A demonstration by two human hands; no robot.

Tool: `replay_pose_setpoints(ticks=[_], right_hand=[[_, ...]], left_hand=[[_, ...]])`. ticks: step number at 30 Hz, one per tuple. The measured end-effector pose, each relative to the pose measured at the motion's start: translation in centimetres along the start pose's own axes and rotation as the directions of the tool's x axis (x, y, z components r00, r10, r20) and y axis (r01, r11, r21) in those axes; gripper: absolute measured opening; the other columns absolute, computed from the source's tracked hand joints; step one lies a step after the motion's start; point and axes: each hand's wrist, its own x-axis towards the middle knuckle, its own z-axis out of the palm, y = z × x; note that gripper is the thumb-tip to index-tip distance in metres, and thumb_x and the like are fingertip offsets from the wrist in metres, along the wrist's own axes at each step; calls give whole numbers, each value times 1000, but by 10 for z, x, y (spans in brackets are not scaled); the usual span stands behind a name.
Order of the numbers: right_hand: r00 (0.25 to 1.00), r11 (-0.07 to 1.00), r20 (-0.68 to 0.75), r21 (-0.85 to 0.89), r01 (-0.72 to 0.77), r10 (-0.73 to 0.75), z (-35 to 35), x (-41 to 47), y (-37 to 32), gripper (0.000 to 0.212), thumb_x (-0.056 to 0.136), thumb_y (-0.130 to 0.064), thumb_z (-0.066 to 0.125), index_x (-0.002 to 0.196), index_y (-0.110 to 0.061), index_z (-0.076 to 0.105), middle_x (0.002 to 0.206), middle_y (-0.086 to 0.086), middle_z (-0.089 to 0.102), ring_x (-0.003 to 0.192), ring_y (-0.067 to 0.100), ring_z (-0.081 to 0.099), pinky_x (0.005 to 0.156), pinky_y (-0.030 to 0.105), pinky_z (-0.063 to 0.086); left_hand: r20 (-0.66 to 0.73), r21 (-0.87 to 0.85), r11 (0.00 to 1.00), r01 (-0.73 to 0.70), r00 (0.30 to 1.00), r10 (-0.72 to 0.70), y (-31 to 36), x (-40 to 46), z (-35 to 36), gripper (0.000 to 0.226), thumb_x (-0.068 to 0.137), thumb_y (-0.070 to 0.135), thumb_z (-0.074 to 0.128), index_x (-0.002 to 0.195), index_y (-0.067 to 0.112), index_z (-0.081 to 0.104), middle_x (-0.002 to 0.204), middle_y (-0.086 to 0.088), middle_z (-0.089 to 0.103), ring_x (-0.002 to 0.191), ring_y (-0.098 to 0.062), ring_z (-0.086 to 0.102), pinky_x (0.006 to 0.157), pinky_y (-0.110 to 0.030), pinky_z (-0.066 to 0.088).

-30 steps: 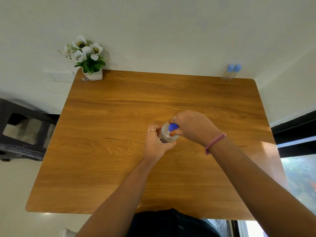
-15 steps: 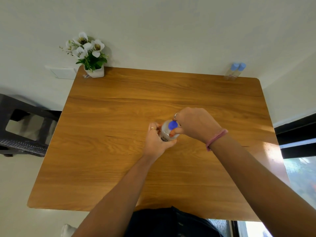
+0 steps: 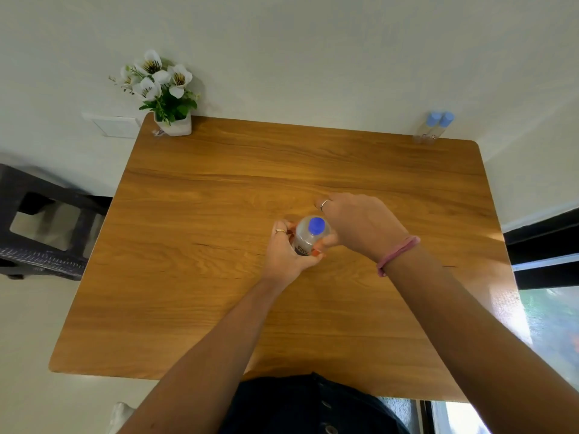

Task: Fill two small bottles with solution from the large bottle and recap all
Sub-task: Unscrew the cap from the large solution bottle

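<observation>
The large clear bottle (image 3: 308, 238) with a dark blue cap (image 3: 315, 225) stands upright near the middle of the wooden table (image 3: 219, 189). My left hand (image 3: 286, 255) grips its labelled body from the left. My right hand (image 3: 360, 225) is curled against the bottle's upper right side; its fingers are off the cap, which shows fully. Two small clear bottles (image 3: 434, 128) with light blue caps stand side by side at the far right corner, well away from both hands.
A white pot of white flowers (image 3: 166, 98) sits at the table's far left corner against the wall. A dark stool (image 3: 40, 227) stands left of the table. A window (image 3: 551, 324) is at the right.
My right hand was pinching the blue cap; it has slid right and off it, so the cap now shows fully. The left hand keeps its hold.
</observation>
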Motion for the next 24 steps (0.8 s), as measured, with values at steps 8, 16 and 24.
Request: replay_pose_setpoints(ticks=[8,16,24], right_hand=[[1000,977,1,212,11,-12,13,6,0,30,87,-29,61,114,-17,61,103,3,63,92,19,59,72,29,48],[919,108,71,987,-122,388,42,-31,33,38,73,-11,78,105,-13,58,104,5,66,90,12,69,77,20,55],[862,148,139,960,-239,487,133,-33,37,36,77,-19,74,111,-27,65,110,-9,67,106,3,59,91,26,47]], left_hand=[[6,12,999,-34,999,34,1,-1,-1,69,52,17,93,97,25,41,110,-8,52,95,-14,59,79,-28,54],[17,104,993,-64,998,62,0,-1,-1,79,53,21,93,112,14,41,109,4,43,103,-12,53,91,-30,50],[226,452,891,-23,970,-90,-16,-2,-38,84,75,8,73,145,9,26,140,-4,34,132,-17,36,110,-30,33]])
